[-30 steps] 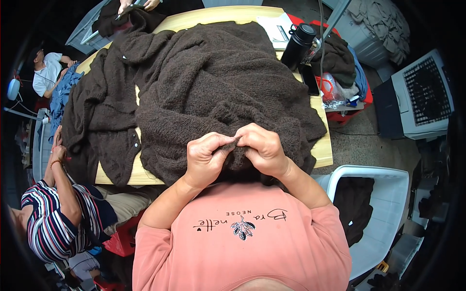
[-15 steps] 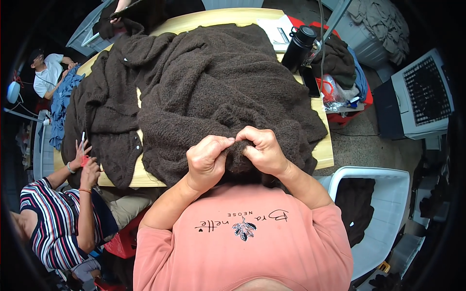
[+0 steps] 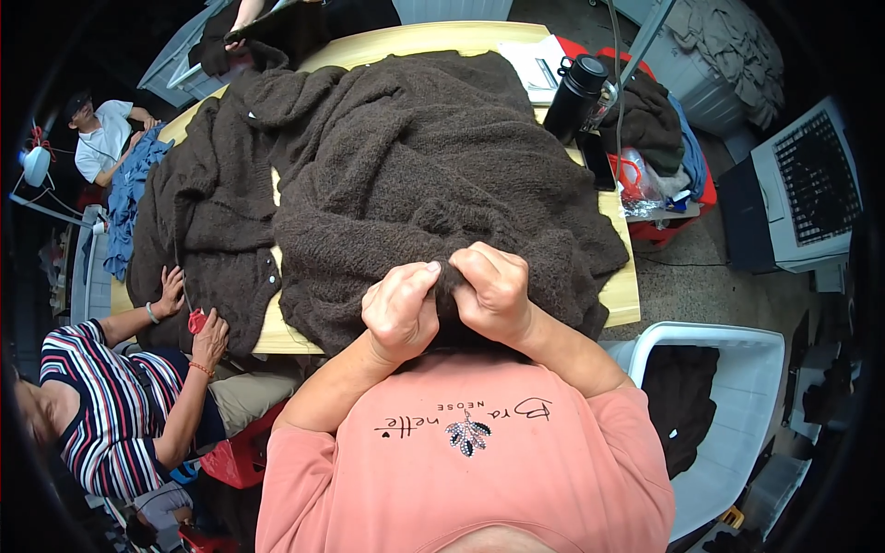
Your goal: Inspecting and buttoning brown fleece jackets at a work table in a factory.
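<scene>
A black bottle (image 3: 575, 100) stands between white papers (image 3: 530, 66) and a dark phone (image 3: 597, 162).

Wearer's hands (image 3: 402, 311) (image 3: 494, 288) now slightly farther apart

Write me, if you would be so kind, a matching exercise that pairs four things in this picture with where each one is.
Things:
1. brown knit heap
2. black bottle
3. white tub
4. blue cloth

Places:
A. beside the dark phone
B. at the lower right, with dark cloth inside
C. at the far left, by a person in a white top
D. on the table, left hand and right hand at its near edge

Pairs: 1-D, 2-A, 3-B, 4-C
</scene>
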